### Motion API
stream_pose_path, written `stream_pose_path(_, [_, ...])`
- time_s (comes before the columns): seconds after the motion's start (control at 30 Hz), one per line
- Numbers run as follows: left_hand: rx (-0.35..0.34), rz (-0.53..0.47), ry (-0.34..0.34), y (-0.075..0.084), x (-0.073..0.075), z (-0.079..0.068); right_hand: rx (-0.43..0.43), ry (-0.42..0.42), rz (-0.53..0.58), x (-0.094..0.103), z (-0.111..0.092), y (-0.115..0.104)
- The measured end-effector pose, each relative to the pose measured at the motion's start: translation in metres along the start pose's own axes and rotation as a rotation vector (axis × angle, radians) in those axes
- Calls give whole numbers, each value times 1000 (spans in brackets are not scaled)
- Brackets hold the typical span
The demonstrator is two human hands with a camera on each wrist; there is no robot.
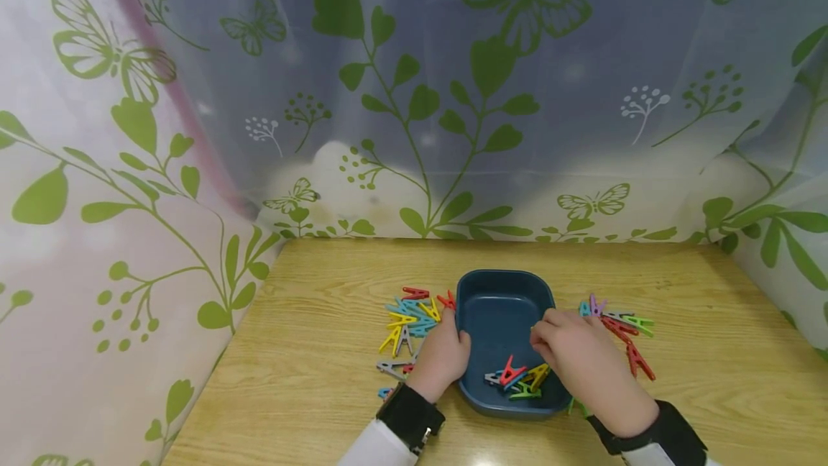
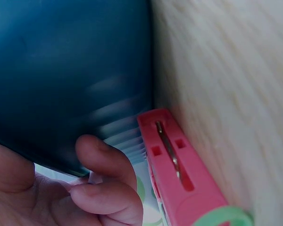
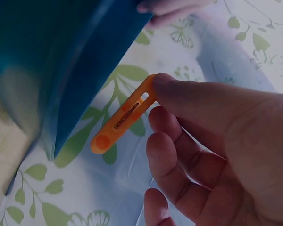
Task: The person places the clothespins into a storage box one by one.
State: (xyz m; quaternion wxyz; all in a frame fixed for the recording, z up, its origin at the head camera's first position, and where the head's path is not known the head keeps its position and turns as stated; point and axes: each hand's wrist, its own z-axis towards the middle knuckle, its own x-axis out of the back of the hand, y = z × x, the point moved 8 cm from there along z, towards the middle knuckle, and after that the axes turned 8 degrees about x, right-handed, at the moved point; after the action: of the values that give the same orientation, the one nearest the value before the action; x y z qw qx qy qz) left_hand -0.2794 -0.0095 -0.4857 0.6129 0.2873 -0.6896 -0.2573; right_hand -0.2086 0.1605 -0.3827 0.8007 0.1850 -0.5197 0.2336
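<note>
A dark blue plastic basin (image 1: 504,318) stands on the wooden table. My left hand (image 1: 441,357) grips its left rim, with the thumb at the inner side; in the left wrist view the curled fingers (image 2: 108,197) lie against the outer wall. Over the basin's right side, my right hand (image 1: 585,358) pinches an orange clothespin (image 3: 125,117) between thumb and forefinger, the other fingers loosely bent. At the near end inside the basin lie several clothespins, among them a red one (image 1: 509,369), a yellow one (image 1: 537,377) and a green one (image 1: 525,391).
Several loose clothespins (image 1: 414,316) in yellow, blue, grey and red lie left of the basin. More clothespins (image 1: 619,326) in purple, green and red lie to the right. A pink clothespin (image 2: 172,160) is close to the basin's wall. A leaf-patterned curtain (image 1: 414,92) closes off the table's back.
</note>
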Motion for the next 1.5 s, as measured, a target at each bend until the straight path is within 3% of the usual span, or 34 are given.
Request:
stream_pose_path(0.27, [9,-7,-7,0,0,0,44,-60,0,-12,0,-20])
stream_pose_path(0.53, [1,-4,-4,1,1,-1,103,-59,29,-18,0,-33])
stream_pose_path(1.07, [-7,2,-6,1,2,-1,155,-168,155,-37,0,-42])
stream_pose_path(1.5, [-14,1,-2,3,3,-2,201,-196,175,-42,-2,-46])
